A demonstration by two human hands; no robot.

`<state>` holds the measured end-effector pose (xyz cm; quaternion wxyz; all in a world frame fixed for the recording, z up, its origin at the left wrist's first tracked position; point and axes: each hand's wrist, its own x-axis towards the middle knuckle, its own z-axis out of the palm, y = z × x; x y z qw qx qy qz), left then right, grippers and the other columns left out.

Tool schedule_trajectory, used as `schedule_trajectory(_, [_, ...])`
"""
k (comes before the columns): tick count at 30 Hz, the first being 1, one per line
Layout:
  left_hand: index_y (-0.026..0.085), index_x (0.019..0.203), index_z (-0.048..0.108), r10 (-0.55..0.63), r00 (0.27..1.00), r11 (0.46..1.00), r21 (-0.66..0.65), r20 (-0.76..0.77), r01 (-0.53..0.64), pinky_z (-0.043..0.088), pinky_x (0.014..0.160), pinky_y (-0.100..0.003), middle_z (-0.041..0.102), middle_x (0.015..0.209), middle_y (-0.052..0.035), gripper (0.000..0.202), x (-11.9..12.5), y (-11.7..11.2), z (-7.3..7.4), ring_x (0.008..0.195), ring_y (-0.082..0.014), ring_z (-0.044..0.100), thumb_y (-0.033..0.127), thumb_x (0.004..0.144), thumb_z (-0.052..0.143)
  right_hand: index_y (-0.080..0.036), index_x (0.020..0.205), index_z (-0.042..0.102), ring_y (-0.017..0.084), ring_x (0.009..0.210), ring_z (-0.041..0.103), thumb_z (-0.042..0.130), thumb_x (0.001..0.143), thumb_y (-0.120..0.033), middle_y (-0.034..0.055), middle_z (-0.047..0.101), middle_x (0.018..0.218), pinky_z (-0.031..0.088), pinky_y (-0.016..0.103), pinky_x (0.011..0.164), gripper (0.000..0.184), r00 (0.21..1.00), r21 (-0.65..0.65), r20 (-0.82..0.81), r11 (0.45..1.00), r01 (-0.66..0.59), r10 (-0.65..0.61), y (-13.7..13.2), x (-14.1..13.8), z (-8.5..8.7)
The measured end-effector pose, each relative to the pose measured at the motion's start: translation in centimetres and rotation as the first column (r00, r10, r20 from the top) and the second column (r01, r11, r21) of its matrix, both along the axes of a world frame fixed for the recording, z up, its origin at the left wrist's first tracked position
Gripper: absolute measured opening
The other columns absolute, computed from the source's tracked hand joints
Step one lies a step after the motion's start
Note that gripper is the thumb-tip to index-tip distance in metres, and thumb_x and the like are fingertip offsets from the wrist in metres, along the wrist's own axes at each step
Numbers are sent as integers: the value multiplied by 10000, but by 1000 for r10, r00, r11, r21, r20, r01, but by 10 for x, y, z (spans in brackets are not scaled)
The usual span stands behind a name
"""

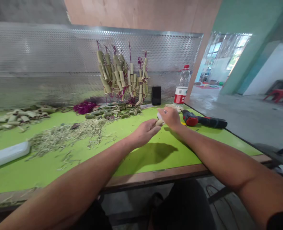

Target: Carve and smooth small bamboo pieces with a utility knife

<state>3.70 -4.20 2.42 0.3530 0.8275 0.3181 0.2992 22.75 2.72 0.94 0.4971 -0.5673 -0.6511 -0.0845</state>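
My left hand is closed around a short pale bamboo piece, held just above the green table. My right hand meets it from the right, fingers pinched at the same piece together with a small white object I cannot make out. Both arms stretch forward over the table's near edge.
A red and black power drill lies right of my hands. A water bottle and a dark phone stand at the perforated metal back panel, where strung bamboo bundles hang. Cut bamboo pieces, shavings, purple cord and a white bar lie left.
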Motion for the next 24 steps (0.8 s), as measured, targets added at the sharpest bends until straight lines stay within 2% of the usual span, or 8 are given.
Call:
schedule_trajectory(3, [212, 1103, 421, -6, 977, 965, -254, 213, 61, 412, 477, -227, 355, 590, 89, 270, -4, 4, -4, 479, -95, 375, 413, 928, 462, -230, 520, 352, 125, 544, 314, 530, 867, -556, -39, 347, 501, 257, 281, 537, 508, 959, 53, -280, 998, -42, 55, 2, 5, 6])
schedule_trajectory(5, [219, 1050, 401, 26, 967, 935, -349, 254, 67, 425, 452, -225, 333, 552, 106, 254, -6, 11, -12, 438, -88, 353, 432, 930, 466, -226, 539, 391, 124, 540, 334, 511, 872, -599, -39, 359, 515, 279, 277, 528, 514, 911, 93, -378, 986, -141, 166, -8, -3, 10])
schedule_trajectory(9, [207, 911, 422, 31, 946, 925, -368, 324, 95, 417, 424, -206, 367, 540, 96, 237, -4, 22, -23, 412, -74, 366, 429, 921, 504, -222, 542, 380, 118, 538, 345, 527, 882, -577, -37, 352, 524, 280, 271, 526, 512, 904, 118, -232, 933, -340, 359, -32, -24, 11])
schedule_trajectory(11, [203, 894, 433, -12, 923, 904, -391, 385, 175, 401, 413, -193, 358, 559, 91, 237, -2, 20, -23, 414, -66, 352, 424, 919, 516, -221, 546, 368, 114, 529, 332, 543, 883, -553, -43, 340, 517, 263, 271, 527, 504, 928, 113, -120, 933, -340, 353, -34, -28, 8])
schedule_trajectory(14, [193, 959, 469, -121, 881, 820, -454, 457, 348, 381, 409, -179, 341, 593, 86, 226, -1, 12, -16, 428, -55, 321, 400, 911, 547, -223, 550, 353, 115, 529, 314, 547, 882, -524, -44, 344, 513, 244, 277, 541, 488, 972, 103, -8, 967, -232, 234, -22, -19, 2])
schedule_trajectory(17, [183, 1033, 494, -263, 814, 713, -464, 518, 526, 441, 459, -204, 343, 627, 72, 227, -1, 4, -8, 470, -59, 339, 368, 915, 552, -231, 517, 313, 117, 528, 259, 591, 839, -520, -51, 296, 491, 222, 286, 535, 515, 991, 103, -69, 989, -110, 117, -4, -3, 0])
schedule_trajectory(20, [200, 1007, 470, -169, 792, 740, -456, 586, 495, 465, 494, -205, 335, 639, 74, 207, -3, 5, -7, 477, -53, 334, 370, 921, 550, -233, 517, 334, 118, 525, 283, 554, 866, -554, -45, 314, 501, 244, 283, 518, 523, 939, 135, -306, 983, -121, 158, 0, 1, 5])
schedule_trajectory(24, [209, 979, 437, -88, 798, 746, -492, 596, 449, 466, 528, -202, 371, 656, 71, 224, -6, 13, -12, 499, -52, 379, 379, 913, 568, -230, 537, 385, 117, 507, 330, 548, 864, -605, -38, 346, 522, 283, 276, 493, 523, 810, 172, -469, 936, -306, 351, -14, -11, 11])
